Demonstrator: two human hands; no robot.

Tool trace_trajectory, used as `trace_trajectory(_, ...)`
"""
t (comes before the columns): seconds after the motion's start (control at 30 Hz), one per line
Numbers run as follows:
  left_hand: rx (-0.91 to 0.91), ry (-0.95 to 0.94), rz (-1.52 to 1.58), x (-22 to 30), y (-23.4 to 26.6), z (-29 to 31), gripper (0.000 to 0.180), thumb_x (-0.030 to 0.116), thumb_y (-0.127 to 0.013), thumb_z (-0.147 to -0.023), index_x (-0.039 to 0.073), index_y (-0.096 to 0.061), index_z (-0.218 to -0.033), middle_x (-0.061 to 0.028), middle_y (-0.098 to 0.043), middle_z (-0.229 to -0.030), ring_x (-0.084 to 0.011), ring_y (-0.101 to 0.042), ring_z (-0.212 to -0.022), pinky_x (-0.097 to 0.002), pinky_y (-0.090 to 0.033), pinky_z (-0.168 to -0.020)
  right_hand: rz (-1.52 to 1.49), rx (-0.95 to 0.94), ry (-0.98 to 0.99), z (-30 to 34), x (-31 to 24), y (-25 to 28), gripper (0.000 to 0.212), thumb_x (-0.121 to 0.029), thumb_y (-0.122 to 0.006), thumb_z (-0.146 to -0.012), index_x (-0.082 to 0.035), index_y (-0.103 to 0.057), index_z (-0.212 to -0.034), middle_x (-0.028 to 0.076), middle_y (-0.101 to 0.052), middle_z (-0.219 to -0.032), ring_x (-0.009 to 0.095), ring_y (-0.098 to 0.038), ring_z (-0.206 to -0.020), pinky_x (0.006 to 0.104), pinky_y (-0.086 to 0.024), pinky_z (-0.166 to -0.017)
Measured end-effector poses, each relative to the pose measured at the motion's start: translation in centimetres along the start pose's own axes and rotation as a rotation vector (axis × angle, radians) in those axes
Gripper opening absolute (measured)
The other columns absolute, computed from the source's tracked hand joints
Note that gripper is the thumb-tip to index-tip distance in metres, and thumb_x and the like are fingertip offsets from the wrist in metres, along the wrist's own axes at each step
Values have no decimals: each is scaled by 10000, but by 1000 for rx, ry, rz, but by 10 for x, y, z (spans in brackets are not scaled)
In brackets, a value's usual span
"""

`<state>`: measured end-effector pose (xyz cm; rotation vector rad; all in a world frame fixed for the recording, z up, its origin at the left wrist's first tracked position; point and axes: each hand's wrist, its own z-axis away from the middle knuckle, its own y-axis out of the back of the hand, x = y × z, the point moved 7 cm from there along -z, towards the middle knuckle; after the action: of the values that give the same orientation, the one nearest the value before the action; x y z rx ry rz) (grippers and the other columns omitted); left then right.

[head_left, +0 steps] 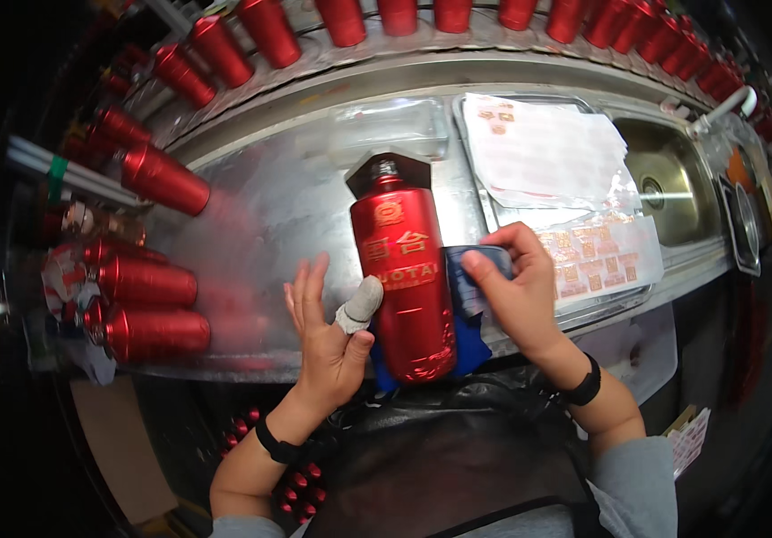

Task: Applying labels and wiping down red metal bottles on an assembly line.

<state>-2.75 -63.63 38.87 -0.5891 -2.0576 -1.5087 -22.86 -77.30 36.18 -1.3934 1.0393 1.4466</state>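
A glossy red bottle (pixel 404 296) with gold lettering lies in front of me, its neck pointing away into a black angular holder (pixel 368 175). Beneath its near end a bright blue cloth (pixel 471 351) shows. On the bottle's left side is my left hand (pixel 328 345), fingers stretched apart, the index finger wrapped in a white cover and its tip at the bottle's edge. Between thumb and fingers my right hand (pixel 525 287) pinches a folded dark blue cloth (pixel 465 273) against or close beside the bottle's right side; whether it touches cannot be seen.
Sheets of small gold-and-red stickers (pixel 597 255) lie on a metal tray (pixel 574 309) at right, beside a steel sink (pixel 668 184). A clear plastic box (pixel 395 125) sits behind the bottle. Red bottles (pixel 157 332) stand at left and line a conveyor (pixel 314 56) at the back.
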Motion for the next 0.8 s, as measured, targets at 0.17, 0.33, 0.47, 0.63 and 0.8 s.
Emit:
trace_trajectory(0.17, 3, 161, 339, -23, -9, 8, 580, 427, -486, -1017, 1, -515, -1411, -210, -176, -1614, -373, -185, -1489, -481, -147, -1203, -124, -65, -34, 19, -23, -6, 208, -74, -724, -868, -11, -576, -1000, 26, -632, -836, 67, -583, -746, 227, -487, -664)
trace_trajectory(0.33, -96, 355, 936, -9, -24, -18, 954, 291, -671, -933, 29, -20, -1579, -229, -391, -1482, -297, -424, -1366, -404, -334, -1130, 77, -101, -84, 1, 11, 7, 209, -41, -696, -897, -11, -576, -1065, 37, -643, -957, 55, -582, -875, 212, -482, -774)
trace_trajectory(0.47, -158, 476, 967, 10, -29, -28, 976, 165, -701, -895, 55, -13, -1579, -168, -511, -1334, -229, -549, -1207, -382, -441, -1033, 5, -127, -167, 4, 13, 51, 120, -79, -666, -917, -12, -637, -1012, 1, -646, -948, 48, -568, -857, 210, -462, -776)
trace_trajectory(0.63, -63, 431, 817, 17, -25, -29, 949, 129, -730, -862, 40, -92, -1560, -163, -542, -1308, -227, -565, -1190, -372, -447, -1025, 540, 215, -121, -7, 8, 167, 277, -247, -757, -824, -16, -657, -708, -5, -569, -632, 73, -496, -625, 261, -400, -564)
trace_trajectory(0.8, -90, 505, 937, 8, -33, -25, 951, 179, -750, -851, 42, -128, -1557, -150, -534, -1322, -213, -554, -1196, -364, -435, -1038, 1379, 436, -81, 7, -7, 245, 495, -298, -795, -712, -21, -630, -1088, 147, -651, -933, 345, -658, -882, 442, -513, -773)
